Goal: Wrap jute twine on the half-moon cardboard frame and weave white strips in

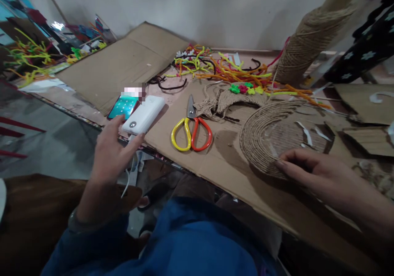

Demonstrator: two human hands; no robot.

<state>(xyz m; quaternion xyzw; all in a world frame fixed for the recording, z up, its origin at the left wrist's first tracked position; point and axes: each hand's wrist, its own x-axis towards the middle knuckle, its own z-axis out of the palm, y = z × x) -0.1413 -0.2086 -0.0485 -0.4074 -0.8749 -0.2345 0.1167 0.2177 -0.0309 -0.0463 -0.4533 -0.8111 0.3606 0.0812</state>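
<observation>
My right hand (317, 171) pinches the lower edge of a curved cardboard piece (258, 138) covered in rows of jute twine. Bare cardboard and white strips show inside the curve. My left hand (112, 146) is open at the table edge, thumb and fingers apart. Its fingertips are close to a lit phone (123, 106) and a white power bank (144, 113); whether they touch is unclear. Between the hands lie scissors (191, 124) with one yellow and one red handle, blades slightly apart. Behind them, a smaller twine piece (238, 101) carries green, red and yellow flowers (246, 88).
A large twine spool (310, 42) stands at the back right, beside a dark flower-patterned cloth (360, 50). Coloured pipe cleaners (221, 66) are heaped along the wall. A cardboard sheet (123, 54) lies at the left. A white cable (127, 177) hangs over the table edge.
</observation>
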